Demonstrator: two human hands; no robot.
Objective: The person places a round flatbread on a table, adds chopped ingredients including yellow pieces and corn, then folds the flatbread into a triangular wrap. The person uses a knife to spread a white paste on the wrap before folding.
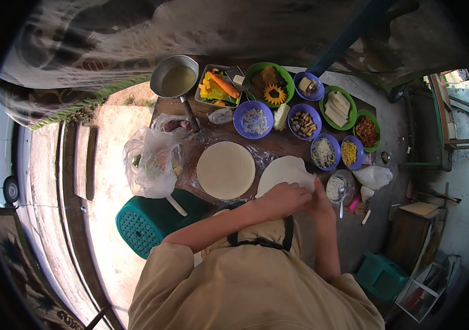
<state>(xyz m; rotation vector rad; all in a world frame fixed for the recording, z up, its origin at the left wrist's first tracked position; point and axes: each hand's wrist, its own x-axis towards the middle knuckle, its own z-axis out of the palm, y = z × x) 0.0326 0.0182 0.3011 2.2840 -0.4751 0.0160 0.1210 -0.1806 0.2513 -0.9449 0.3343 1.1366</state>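
My left hand (284, 199) lies flat on a thin white round wrapper (281, 171) at the near edge of the brown table (278, 144), fingers pressing its lower part. My right hand (320, 193) touches the same wrapper's right edge, where a corner looks folded over. A stack of round pale wrappers (225, 169) on clear plastic lies just left of it. Neither hand holds a tool.
Blue and green bowls of fillings (304, 122) stand behind the wrappers, with a metal pan of liquid (176, 78), a tray holding a carrot (219, 87), a sunflower (274, 94). A small cup with a spoon (338, 188) sits right. Plastic bags (152, 162) and a teal stool (146, 220) are left.
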